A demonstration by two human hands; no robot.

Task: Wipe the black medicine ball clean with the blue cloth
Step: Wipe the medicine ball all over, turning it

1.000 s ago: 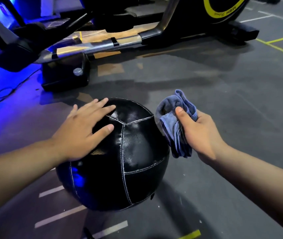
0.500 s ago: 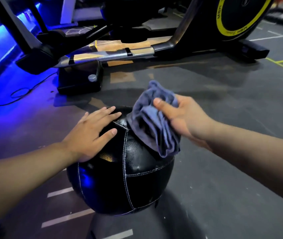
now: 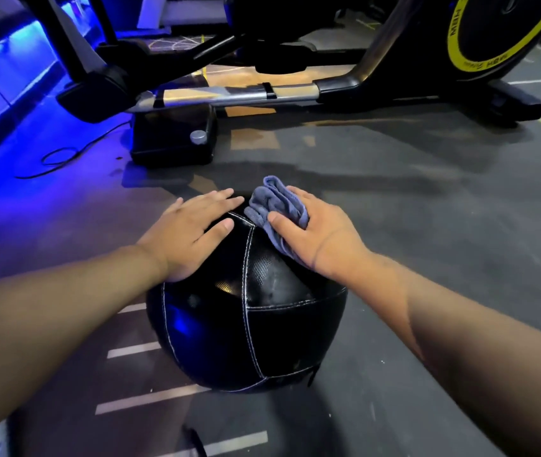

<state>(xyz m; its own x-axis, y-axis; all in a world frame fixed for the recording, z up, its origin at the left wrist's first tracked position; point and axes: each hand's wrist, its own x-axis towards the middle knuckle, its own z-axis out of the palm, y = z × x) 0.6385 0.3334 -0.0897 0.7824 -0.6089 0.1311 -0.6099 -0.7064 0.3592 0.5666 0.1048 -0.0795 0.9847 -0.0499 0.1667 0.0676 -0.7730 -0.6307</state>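
A black medicine ball (image 3: 262, 324) with white seams sits on the dark gym floor, low in the middle of the view. My left hand (image 3: 193, 232) lies flat on its upper left side, fingers straight. On the ball's upper right side my right hand (image 3: 312, 232) grips a bunched blue cloth (image 3: 272, 206) and presses it onto the top of the ball. Part of the cloth sticks out beyond the fingers; the rest is hidden under the palm.
A black exercise machine stands just behind the ball, with a silver rail (image 3: 229, 95), a boxy foot (image 3: 173, 140) and a yellow-ringed flywheel (image 3: 500, 31). A black cable (image 3: 61, 158) loops on the blue-lit floor at the left. White floor stripes (image 3: 150, 399) run beneath the ball.
My right hand has carried the cloth from beside the ball's right side up onto its top and now presses it down there. My left hand stays flat on the ball.
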